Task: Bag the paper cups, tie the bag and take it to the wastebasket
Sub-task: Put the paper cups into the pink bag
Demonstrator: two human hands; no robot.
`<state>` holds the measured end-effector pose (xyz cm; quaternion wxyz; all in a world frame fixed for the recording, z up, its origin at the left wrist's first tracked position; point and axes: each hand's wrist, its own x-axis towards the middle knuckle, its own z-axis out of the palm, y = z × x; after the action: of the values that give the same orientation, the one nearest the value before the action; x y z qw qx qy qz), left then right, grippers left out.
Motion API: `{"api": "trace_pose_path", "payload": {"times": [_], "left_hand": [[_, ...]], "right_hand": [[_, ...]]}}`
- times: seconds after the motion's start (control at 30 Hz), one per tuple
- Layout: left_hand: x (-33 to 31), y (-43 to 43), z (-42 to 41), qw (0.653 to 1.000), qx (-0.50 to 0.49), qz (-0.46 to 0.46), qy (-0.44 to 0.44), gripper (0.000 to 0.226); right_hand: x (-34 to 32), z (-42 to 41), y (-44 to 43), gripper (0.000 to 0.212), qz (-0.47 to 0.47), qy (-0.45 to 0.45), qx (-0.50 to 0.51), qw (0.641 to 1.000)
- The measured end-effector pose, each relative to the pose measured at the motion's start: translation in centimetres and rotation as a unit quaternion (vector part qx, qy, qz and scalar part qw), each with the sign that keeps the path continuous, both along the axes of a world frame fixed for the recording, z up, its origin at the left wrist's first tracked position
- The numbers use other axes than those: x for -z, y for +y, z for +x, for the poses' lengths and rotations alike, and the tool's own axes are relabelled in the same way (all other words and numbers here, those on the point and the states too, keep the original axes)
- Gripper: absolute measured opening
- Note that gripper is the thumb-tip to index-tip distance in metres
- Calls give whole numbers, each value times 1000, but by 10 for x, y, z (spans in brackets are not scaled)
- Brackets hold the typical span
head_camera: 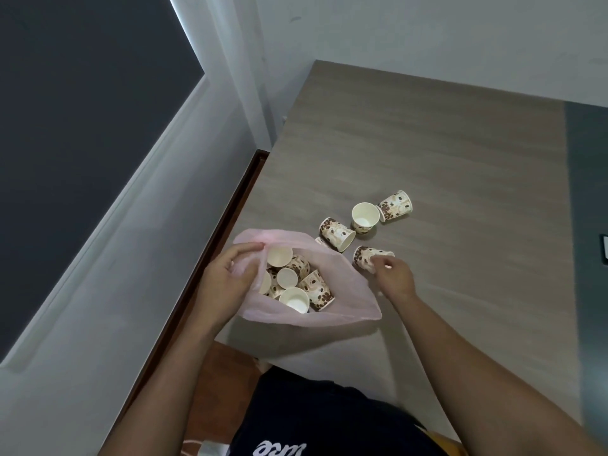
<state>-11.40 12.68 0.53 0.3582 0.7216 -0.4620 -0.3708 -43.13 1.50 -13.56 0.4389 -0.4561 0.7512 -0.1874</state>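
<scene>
**While bagging is well underway, four cups remain out**

With the thin translucent pink plastic bag point(342, 291) lying open at centre frame on the grey wood-grain table point(427, 143), the left hand point(227, 278) pinches its left rim and holds the mouth open. Right hand point(393, 274), just right of the bag, has fingertips closed on one brown-patterned paper cup lying on its side point(363, 256).

Count:
- In bag: roughly six cups point(296, 284); overlap makes it inexact.
- On table: four. The gripped one, a tipped one at the bag's upper edge point(337, 234), an upright one point(364, 218), and another tipped one furthest up-right point(394, 205). A sliver of something pale shows beside the bag edge; can't tell if it's a cup.

Judgement: bagging over half done. Left: load the remaining cups, tie, carry. No wastebasket in view.
</scene>
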Motion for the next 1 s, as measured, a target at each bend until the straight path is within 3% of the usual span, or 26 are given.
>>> {"api": "trace_pose_path", "payload": {"times": [0.13,0.23,0.33,0.43,0.53,0.63,0.8,1.0], "left_hand": [[3,-1,7,993,94,72,-5,74],[2,-2,7,990,111,91,-14,89],[-4,-6,-2,995,68,73,22,83],[-8,-10,-9,995,24,71,60,74],[-10,-13,-10,993,12,75,86,70],[-12,-14,-9,993,18,81,85,70],[-12,-10,-5,991,11,79,111,68],[-7,-4,8,993,20,84,86,63]], "right_hand": [[-28,-9,-3,38,-90,-50,106,989],[-56,-7,-1,44,-117,-131,120,977],[-80,14,14,49,-125,-184,29,974],[-86,43,35,38,-141,-181,-115,966],[-73,72,54,26,-168,-135,-283,935],[-60,99,70,27,-163,-96,-399,897],[-43,130,83,33,-124,-21,-509,851],[-34,139,83,38,-80,32,-552,829]]}}
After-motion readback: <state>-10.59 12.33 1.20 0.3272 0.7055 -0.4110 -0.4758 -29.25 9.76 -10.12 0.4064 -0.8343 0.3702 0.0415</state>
